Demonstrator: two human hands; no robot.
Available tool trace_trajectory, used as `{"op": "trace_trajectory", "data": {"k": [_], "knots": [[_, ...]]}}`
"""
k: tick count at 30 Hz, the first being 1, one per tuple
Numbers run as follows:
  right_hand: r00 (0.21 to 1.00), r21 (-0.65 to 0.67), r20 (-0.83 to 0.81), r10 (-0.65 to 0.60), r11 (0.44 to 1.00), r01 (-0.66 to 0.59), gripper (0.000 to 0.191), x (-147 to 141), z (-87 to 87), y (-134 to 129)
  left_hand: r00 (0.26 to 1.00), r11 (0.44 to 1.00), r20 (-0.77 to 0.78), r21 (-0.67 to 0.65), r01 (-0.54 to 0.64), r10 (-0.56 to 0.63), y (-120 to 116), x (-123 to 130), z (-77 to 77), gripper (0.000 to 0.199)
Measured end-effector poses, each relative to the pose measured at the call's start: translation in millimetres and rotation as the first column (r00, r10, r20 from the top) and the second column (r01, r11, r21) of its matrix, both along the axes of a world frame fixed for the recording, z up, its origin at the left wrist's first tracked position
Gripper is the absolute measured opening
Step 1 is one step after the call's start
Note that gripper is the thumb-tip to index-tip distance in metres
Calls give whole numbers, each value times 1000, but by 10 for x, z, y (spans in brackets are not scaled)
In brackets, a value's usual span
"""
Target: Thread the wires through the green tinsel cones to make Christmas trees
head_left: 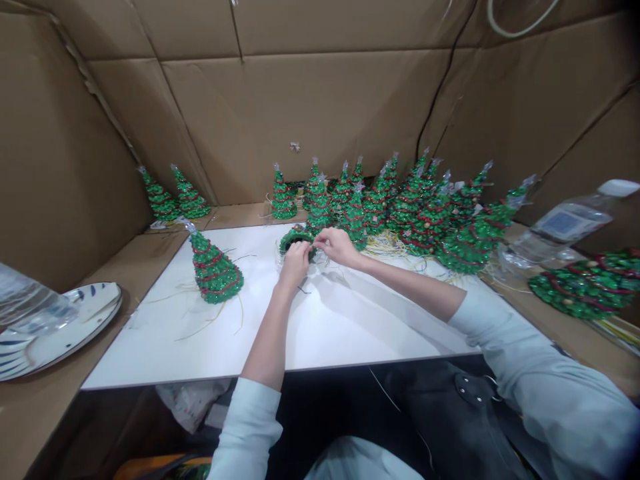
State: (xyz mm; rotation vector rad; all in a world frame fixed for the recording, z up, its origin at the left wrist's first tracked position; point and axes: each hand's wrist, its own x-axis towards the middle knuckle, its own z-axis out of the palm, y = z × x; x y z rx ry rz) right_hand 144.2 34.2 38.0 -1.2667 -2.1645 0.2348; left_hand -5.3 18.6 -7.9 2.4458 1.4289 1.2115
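Note:
My left hand (295, 262) and my right hand (336, 246) meet low on a white board (140, 340). My left hand's fingers close on the edge of a small green beaded ring (297, 237), which has a dark hollow centre. My right fingertips pinch something thin, probably a wire, at the ring's edge, though it is too fine to make out. A green beaded cone tree (214, 269) with red garland lies tilted on the board, left of my hands, with loose strands around it.
Many similar trees (415, 213) crowd the board's far edge and a cardboard ledge, against cardboard walls (300, 107). A plastic bottle (560, 230) and a tree lying down (585, 285) are on the right. A blue-and-white plate (75, 327) is on the left.

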Motion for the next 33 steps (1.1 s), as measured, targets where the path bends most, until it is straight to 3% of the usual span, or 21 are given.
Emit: {"op": "trace_trajectory", "data": {"k": [2,4,6,8,10,11,13,15,18,22,26,29,31,32,33], "knots": [[980,-286,-162,-111,956,61,10,-59,6,31,999,1000,-32,17,-26,26,0,7,-4,25],[938,-519,-271,-218,853,49,11,-96,10,72,998,999,-50,29,-39,40,1,13,-6,25],[912,-608,-313,-265,794,22,13,-105,9,95,998,999,-45,30,-42,43,3,15,-8,25],[936,-519,-299,-185,855,3,13,-88,1,82,999,999,-16,20,-46,47,7,9,-10,24],[975,-251,-222,-19,967,-38,13,-56,-14,43,999,999,26,6,-48,48,15,-4,-11,24],[987,-87,-147,64,993,-77,17,-39,-23,23,998,999,50,-1,-43,43,19,-13,-11,23],[987,191,49,156,968,-163,28,-13,-42,1,995,1000,98,-18,-22,24,28,-33,-6,23],[964,339,228,140,916,-213,28,-1,-54,16,989,999,145,-34,-4,8,32,-54,3,23],[916,415,388,106,867,-276,27,8,-38,86,979,998,202,-60,15,-3,26,-83,26,24],[867,421,459,196,811,-406,35,58,55,145,970,992,243,-119,48,-18,10,-118,59,26],[846,334,459,271,830,-447,33,84,102,98,972,987,234,-145,64,-28,17,-137,58,27],[944,230,257,206,936,-267,25,2,44,28,978,994,205,-95,51,-31,34,-129,25,26],[999,16,-24,30,999,-30,18,-89,-2,-8,985,998,173,-50,26,-17,41,-116,-2,25],[984,-159,-159,-82,986,56,17,-135,-15,-19,988,999,157,-31,11,-6,42,-109,-14,25],[947,-339,-262,-185,937,89,16,-173,-20,-25,990,1000,143,-16,-4,6,41,-103,-24,25]]}}
